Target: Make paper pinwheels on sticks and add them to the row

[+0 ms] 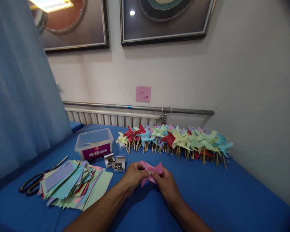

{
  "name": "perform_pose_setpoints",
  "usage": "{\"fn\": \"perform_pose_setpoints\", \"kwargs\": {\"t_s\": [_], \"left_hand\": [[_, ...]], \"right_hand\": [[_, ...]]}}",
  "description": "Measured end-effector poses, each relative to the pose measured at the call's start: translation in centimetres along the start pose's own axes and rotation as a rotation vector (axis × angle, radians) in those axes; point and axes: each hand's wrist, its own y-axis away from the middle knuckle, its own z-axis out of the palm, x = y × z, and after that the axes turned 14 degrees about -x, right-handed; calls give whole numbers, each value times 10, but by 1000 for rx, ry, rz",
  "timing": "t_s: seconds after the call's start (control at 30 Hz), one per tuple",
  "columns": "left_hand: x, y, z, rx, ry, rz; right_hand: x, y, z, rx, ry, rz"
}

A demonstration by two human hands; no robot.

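- A piece of pink folded paper with pointed blades (157, 169) is held just above the blue-covered bench (207, 196), to the right of the clear rectangular plastic tub with a purple label (96, 151) and nearer the person.
- The left hand (134, 175) grips the paper's left side, thumb and fingers closed on it near the middle.
- The right hand (168, 185) grips the opposite side, its thumb pressed close to the centre; the hidden fingertips behind the paper cannot be told.
- The work in hand looks like gathering the blades at the centre. To do it well, each tip should meet the same middle point, with one thumb pinning the layers while the other hand brings a corner in.
- The bends are best left rounded, since a hard crease would probably flatten the blades; a light pinch should spare the thin paper.
- Two small open white boxes of shiny metal pieces (120, 163) stand just beside the tub, on its right, seemingly within easy reach of the left hand.
- Beyond them, right of the tub, many-coloured paper pinwheels on wooden sticks (180, 141) show the even blade spread worth matching.
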Motion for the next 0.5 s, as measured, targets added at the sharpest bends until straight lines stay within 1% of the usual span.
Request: {"fn": "perform_pose_setpoints", "kwargs": {"t_s": [0.1, 0.33, 0.5], "left_hand": [[-3, -1, -1, 13, -1, -19], [-3, -1, -3, 28, 8, -25], [6, 3, 2, -2, 27, -23]], "right_hand": [[6, -2, 0, -8, 27, -4], [26, -11, -3, -44, -78, -26], [24, -11, -5, 10, -89, -10]]}}
